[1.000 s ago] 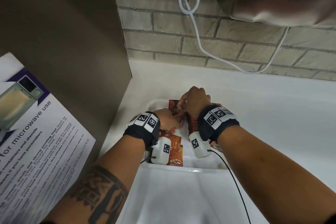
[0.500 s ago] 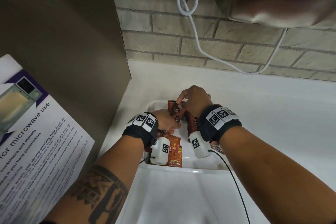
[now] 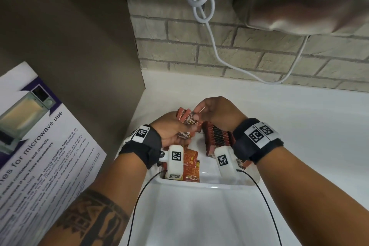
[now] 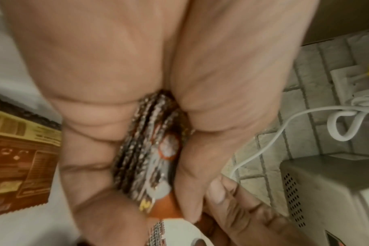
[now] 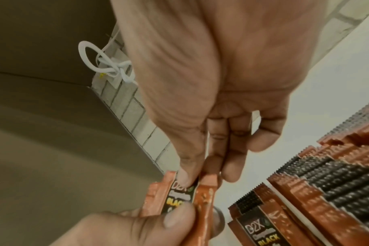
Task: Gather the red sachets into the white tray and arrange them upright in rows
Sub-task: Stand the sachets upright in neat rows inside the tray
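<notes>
Gripping a bunch of red sachets (image 3: pixel 186 119) in my left hand (image 3: pixel 169 130), I pinch one's top with my right hand (image 3: pixel 217 112) over the white tray (image 3: pixel 209 183).

Both forearms reach forward side by side, each wrist wrapped in a black band with a white camera unit under it. The left hand (image 3: pixel 171 128) is curled, fingers and thumb clamped around a small stack of red sachets (image 4: pixel 145 149). The right hand (image 3: pixel 217 113) arches just above it, thumb and forefinger pinching what seems to be the top edge of one sachet (image 5: pixel 181 191) in that stack.
</notes>
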